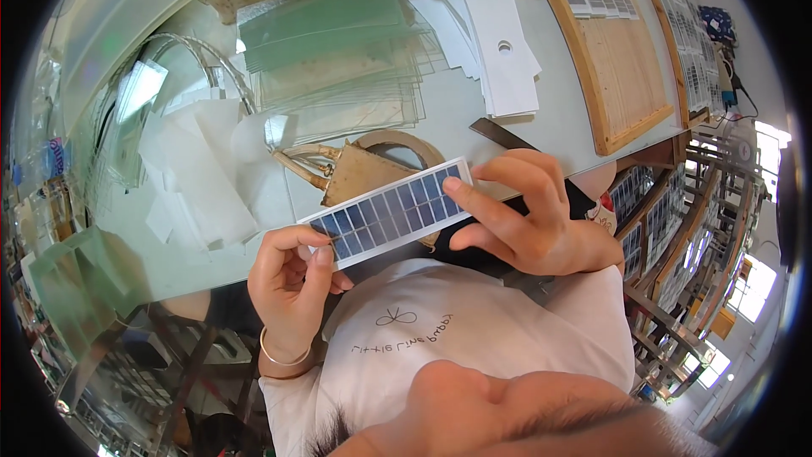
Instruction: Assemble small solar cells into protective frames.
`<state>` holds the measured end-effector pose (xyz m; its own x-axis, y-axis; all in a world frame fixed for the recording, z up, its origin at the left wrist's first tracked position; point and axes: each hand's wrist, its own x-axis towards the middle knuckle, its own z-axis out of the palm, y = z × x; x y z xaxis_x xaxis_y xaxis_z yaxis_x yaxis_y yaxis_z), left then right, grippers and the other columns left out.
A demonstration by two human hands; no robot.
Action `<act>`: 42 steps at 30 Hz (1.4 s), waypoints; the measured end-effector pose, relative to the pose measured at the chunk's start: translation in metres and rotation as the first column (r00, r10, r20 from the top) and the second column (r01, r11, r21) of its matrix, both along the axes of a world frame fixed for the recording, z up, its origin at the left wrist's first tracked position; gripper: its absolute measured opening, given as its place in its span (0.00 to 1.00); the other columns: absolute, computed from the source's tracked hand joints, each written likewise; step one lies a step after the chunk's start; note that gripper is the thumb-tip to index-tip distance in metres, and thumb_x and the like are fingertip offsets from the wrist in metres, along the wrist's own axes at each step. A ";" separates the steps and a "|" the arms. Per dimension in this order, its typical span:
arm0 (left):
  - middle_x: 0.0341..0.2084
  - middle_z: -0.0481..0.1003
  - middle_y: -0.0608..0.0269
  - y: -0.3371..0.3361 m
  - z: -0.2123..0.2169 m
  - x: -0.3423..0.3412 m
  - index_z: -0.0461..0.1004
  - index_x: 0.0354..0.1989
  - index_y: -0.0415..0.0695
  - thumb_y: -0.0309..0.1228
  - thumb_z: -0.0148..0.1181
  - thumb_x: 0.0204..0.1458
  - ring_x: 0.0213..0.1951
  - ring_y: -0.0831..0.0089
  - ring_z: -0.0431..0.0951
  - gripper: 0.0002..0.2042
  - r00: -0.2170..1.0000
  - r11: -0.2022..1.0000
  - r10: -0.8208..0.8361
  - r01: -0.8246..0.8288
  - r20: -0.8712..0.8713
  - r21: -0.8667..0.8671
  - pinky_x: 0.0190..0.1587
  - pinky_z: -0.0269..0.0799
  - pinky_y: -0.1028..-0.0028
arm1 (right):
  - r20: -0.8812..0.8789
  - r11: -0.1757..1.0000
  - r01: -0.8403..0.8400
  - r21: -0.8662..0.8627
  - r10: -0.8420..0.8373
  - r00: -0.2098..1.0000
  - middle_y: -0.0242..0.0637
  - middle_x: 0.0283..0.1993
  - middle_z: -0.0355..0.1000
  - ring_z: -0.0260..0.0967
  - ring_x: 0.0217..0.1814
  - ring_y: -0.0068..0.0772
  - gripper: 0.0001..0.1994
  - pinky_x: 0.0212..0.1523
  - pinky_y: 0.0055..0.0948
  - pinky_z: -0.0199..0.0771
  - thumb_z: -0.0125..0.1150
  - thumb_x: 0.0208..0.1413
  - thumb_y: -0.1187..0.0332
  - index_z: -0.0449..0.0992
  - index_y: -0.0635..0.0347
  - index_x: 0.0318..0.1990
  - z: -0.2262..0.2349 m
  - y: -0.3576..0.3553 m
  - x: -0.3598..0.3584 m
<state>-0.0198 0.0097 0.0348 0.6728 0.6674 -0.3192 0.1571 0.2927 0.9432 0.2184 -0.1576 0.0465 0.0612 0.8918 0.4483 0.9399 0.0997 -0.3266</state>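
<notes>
A narrow solar panel (393, 213), with dark blue cells and a white border, is held tilted at the table's near edge, its right end higher in the picture. My left hand (296, 275) pinches its left end between thumb and fingers. At the other end, my right hand (529, 216) rests an index fingertip on the panel's face; its thumb and other fingers are spread apart. Just beyond the panel lies a tan, worn-looking block (368, 171) with stick-like ends on its left and a curved brown band on its right.
Stacked clear glass sheets (338, 76) lie mid-table. White sheets (499, 42) are beyond my right hand, near a dark flat strip (503, 134). Translucent sheets (199, 165) lie to the left. A wooden-framed tray (630, 76) holds more panels at the right.
</notes>
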 end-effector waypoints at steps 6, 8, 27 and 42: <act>0.32 0.74 0.61 0.003 0.000 -0.009 0.71 0.44 0.34 0.17 0.56 0.63 0.24 0.80 0.78 0.04 0.999 1.000 0.015 -0.015 -0.039 -0.013 0.25 0.76 0.82 | 0.072 0.995 -0.051 -0.088 0.058 0.996 0.39 0.50 0.72 0.68 0.48 0.41 0.30 0.44 0.34 0.72 0.66 0.56 0.45 0.80 0.61 0.55 0.004 0.003 -0.002; 0.32 0.74 0.62 0.002 0.005 -0.011 0.71 0.44 0.34 0.17 0.56 0.63 0.24 0.79 0.78 0.04 0.997 0.999 0.045 -0.045 -0.055 -0.011 0.25 0.76 0.81 | 0.076 0.995 -0.050 -0.084 0.057 0.996 0.38 0.50 0.72 0.68 0.47 0.40 0.30 0.44 0.33 0.72 0.65 0.57 0.44 0.80 0.61 0.55 0.005 0.005 -0.005; 0.28 0.74 0.63 0.002 0.013 -0.026 0.70 0.43 0.37 0.18 0.55 0.63 0.19 0.78 0.77 0.03 0.981 0.990 0.138 -0.136 -0.139 0.028 0.21 0.72 0.82 | 0.034 0.989 -0.057 -0.136 0.062 0.997 0.33 0.45 0.68 0.66 0.46 0.33 0.32 0.49 0.32 0.71 0.68 0.44 0.49 0.80 0.61 0.55 0.009 0.008 -0.021; 0.32 0.75 0.60 -0.004 0.007 -0.006 0.69 0.43 0.34 0.17 0.56 0.63 0.23 0.78 0.78 0.04 0.997 0.998 -0.006 0.001 -0.072 -0.067 0.24 0.76 0.81 | 0.068 0.985 0.005 -0.173 0.007 0.998 0.35 0.41 0.67 0.65 0.39 0.37 0.30 0.42 0.34 0.69 0.69 0.51 0.50 0.78 0.62 0.56 0.016 -0.018 -0.010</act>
